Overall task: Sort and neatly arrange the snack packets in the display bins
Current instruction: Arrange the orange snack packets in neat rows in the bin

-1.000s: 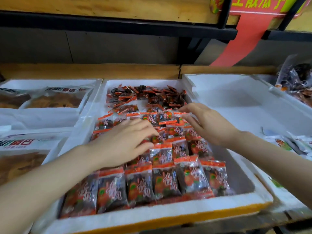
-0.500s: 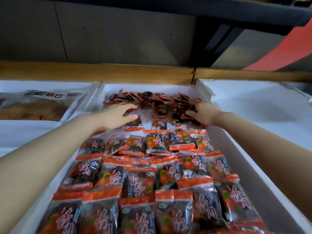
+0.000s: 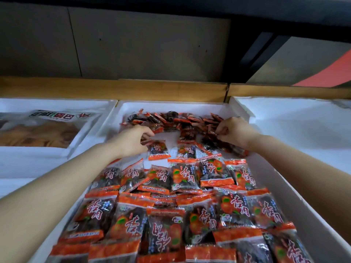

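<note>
Grey wall panels behind, a wooden ledge [image 3: 133,90] below them, three white foam bins side by side. In the left bin [image 3: 91,130], a clear bag of pale snacks [image 3: 39,130]. In the middle bin [image 3: 190,106], orange-and-black snack packets [image 3: 182,175] laid in overlapping rows at the near end, heaped loosely [image 3: 171,120] at the far end. Left hand [image 3: 131,139] at the heap's left edge, fingers [image 3: 147,130] curled shut on the top corner of a single packet [image 3: 158,149] lying just beside them. Right hand [image 3: 235,132] at the heap's right edge, fingers [image 3: 221,128] pinched closed on loose packets. Right bin [image 3: 296,118] showing bare white foam.
</note>
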### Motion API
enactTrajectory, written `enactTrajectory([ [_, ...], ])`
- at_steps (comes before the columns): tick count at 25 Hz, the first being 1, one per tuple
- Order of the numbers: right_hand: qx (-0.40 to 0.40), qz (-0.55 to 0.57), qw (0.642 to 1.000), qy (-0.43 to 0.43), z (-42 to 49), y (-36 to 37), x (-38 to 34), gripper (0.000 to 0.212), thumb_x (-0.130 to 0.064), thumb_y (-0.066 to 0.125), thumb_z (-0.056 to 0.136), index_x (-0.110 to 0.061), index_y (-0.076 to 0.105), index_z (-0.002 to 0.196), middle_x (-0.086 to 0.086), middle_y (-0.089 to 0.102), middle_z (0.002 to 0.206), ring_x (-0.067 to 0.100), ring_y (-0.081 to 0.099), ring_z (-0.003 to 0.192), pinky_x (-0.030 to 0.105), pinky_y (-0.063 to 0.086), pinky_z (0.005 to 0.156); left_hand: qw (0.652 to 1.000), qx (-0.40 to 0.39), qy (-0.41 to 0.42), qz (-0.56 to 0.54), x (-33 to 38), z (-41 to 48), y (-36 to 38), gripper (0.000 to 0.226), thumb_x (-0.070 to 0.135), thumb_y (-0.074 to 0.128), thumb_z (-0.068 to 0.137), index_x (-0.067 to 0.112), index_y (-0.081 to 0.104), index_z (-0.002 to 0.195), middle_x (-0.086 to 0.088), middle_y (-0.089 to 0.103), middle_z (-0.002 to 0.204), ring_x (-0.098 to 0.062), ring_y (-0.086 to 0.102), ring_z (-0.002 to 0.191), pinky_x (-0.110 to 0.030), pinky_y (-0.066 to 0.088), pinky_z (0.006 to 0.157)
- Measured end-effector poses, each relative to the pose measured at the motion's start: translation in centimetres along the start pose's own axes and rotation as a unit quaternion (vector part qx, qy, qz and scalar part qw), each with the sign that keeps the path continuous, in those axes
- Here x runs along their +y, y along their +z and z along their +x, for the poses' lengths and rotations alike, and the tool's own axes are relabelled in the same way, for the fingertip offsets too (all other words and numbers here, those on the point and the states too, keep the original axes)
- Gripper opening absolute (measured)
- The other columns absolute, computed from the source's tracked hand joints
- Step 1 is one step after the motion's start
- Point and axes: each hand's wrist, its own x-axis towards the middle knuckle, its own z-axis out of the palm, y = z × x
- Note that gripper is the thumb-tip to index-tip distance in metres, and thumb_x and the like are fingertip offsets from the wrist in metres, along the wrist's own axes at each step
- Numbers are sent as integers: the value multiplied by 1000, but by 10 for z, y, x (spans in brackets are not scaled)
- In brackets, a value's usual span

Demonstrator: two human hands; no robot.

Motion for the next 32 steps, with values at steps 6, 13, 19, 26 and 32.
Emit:
enactTrajectory([
  [6,152,12,988,18,2,-23,-32,11,-31,57,90,-23,62,84,3,69,91,26,62,86,35,51,73,982,184,-29,6,-1,-10,-9,8,4,61,88,10,67,89,-14,66,98,-30,62,90,-34,48,82],
  [13,99,411,905,53,-8,-49,-95,8,-16,53,94,-9,55,96,10,63,92,20,67,61,34,59,55,884,335,-167,-280,40,-25,-36,5,11,41,101,8,39,98,-11,53,95,-34,57,91,-31,40,65],
  [19,22,393,919,5,-32,-56,-147,20,-9,44,97,-5,60,85,6,57,77,17,56,62,34,57,63,642,165,-212,-718,92,-72,-46,15,3,35,102,5,49,96,-18,57,98,-27,62,91,-48,54,85],
  [26,17,287,957,-45,-42,-62,-169,21,-20,46,97,-7,62,101,7,62,87,18,57,79,23,43,59,676,41,-120,-726,97,-124,-64,15,20,54,93,9,64,98,-10,70,99,-18,71,88,-42,60,74],
  [32,-18,466,879,-101,-39,-54,-189,18,-21,50,96,-5,56,103,4,59,86,12,56,63,22,55,55,785,138,-155,-584,75,-140,-64,19,17,65,88,13,66,107,-2,68,110,-11,72,75,-41,54,91],
])
